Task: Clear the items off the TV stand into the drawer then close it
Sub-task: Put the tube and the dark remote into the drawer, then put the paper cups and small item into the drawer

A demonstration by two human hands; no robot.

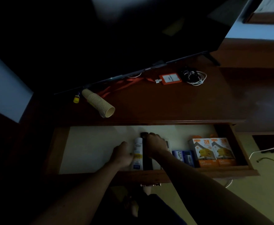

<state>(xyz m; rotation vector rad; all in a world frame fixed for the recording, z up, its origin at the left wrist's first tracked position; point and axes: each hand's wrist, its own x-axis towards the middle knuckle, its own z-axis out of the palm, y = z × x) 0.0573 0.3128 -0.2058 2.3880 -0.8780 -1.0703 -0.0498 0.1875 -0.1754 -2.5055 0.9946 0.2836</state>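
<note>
**Drawer half loaded, stand top still has 4-5 bits**

Both hands in the open drawer (pixel 64 143), near its front edge, mid-width. Left hand (pixel 122 155) curled round a white tube (pixel 137 153), right hand (pixel 155 146) clamped over a black remote (pixel 146 159) beside it; tube and remote touching, lying front-to-back. Blue box (pixel 182 157) and two orange charger boxes (pixel 212 151) sit toward the drawer's right end.

Still on the TV stand (pixel 165 104), along the back edge under the TV: cup stack (pixel 99 103) on its side, small yellow item (pixel 76 99), orange badge holder (pixel 169 79) w/ lanyard, white cable bundle (pixel 194 77).

Handling, my guess: cups light, crushable, could slide apart, so grip mid-stack. Cable floppy, scoop the whole coil. Badge: grab the holder, strap trails.
</note>
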